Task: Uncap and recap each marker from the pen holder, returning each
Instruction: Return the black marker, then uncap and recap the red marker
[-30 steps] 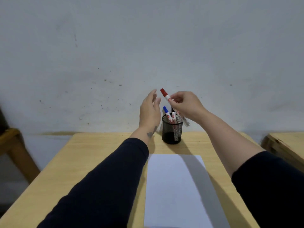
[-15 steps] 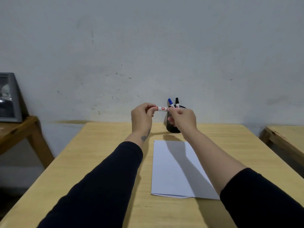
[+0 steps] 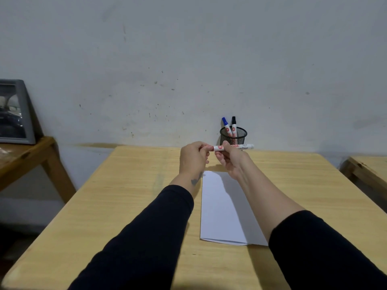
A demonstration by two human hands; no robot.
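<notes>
Left hand (image 3: 193,156) pinches the red-capped end of the marker (image 3: 233,147); right hand (image 3: 231,159) grips its white barrel. Marker held level, just in front of the mesh pen holder (image 3: 233,136). Blue marker (image 3: 226,124) and black marker (image 3: 234,126) stand inside the holder. White paper (image 3: 225,208) lies nearer than the holder on the table (image 3: 125,195).

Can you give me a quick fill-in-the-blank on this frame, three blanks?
1. Besides the held marker, the mesh pen holder contains ___ markers.
2. The left hand pinches the held marker's ___ end.
3. The white paper lies on the ___ table.

Missing words: two; cap; wooden
</notes>
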